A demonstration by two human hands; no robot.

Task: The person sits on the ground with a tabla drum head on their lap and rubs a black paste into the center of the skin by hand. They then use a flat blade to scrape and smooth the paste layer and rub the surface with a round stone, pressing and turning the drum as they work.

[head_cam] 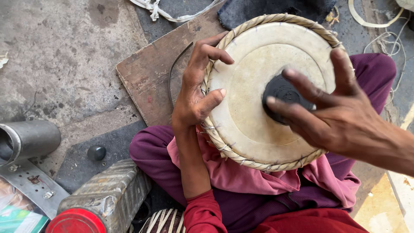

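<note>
A round drum (246,108) with a pale skin head, a braided straw-coloured rim and a black patch (282,92) at its centre rests on my lap, on a pink cloth (241,172). My left hand (196,88) grips the drum's left rim, thumb and a bent finger lying on the skin. My right hand (332,110) hovers over the right side of the head with fingers spread, its fingertips at the black patch. Nothing is held in it.
A worn wooden board (148,73) lies on the concrete floor to the left of the drum. A metal can with a red lid (101,200), a metal pipe (28,138) and a small dark stone (96,152) sit at lower left. White cords (170,15) lie at the top.
</note>
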